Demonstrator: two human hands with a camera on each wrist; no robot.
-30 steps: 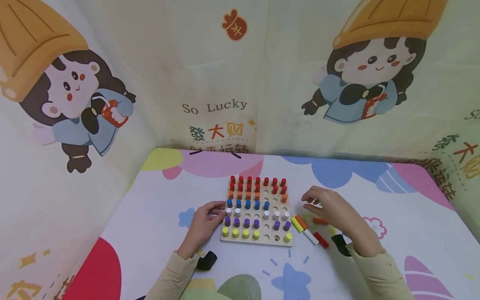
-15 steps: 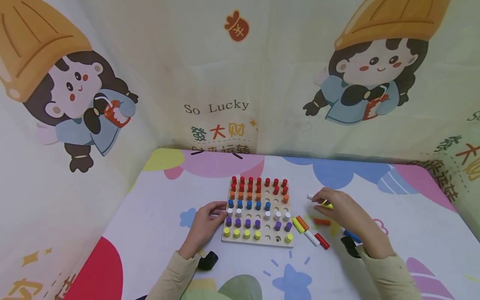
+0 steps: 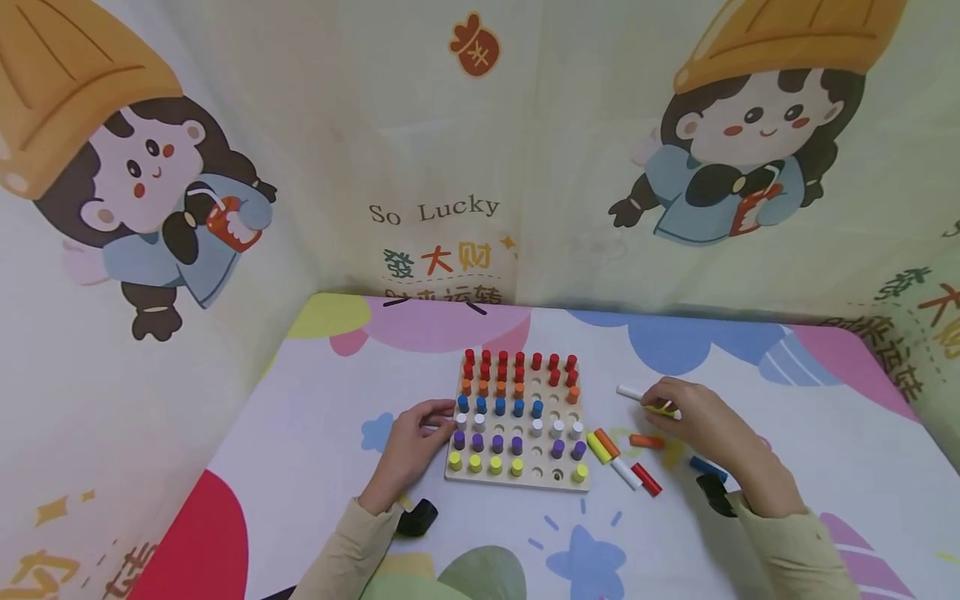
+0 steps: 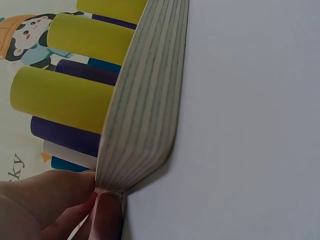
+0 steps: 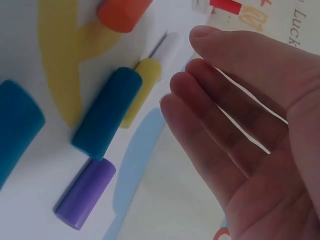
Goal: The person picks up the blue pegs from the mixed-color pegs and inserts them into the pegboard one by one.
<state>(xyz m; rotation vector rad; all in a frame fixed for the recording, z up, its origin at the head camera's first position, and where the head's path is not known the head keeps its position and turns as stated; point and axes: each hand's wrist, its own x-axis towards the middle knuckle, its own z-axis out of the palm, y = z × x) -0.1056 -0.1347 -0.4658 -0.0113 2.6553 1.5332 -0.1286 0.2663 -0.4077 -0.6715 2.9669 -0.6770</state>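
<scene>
A wooden pegboard [image 3: 486,477] stands on the table with rows of red, orange, blue, white, purple and yellow pegs, and some of its holes are bare. My left hand [image 3: 408,446] pinches the board's left edge between thumb and fingers, as the left wrist view shows at a corner. To the right of the board, my right hand [image 3: 693,417] hovers over loose pegs with its fingers loosely bent and nothing between them. Near its fingertips lie a white peg [image 3: 627,392] and a yellow peg [image 5: 145,82]. Beside these, a blue peg [image 5: 109,112] and a purple peg [image 5: 86,195] show in the right wrist view.
Between the board and my right hand lie loose pegs: a yellow one [image 3: 598,447], an orange one [image 3: 607,442], a white one [image 3: 626,474], a red one [image 3: 647,479] and another orange one [image 3: 647,442]. A patterned cloth wall [image 3: 570,250] rises behind the table.
My right hand has moved to the right, away from the board, and the white, yellow and blue pegs near it have come into sight. The left hand keeps its place on the board.
</scene>
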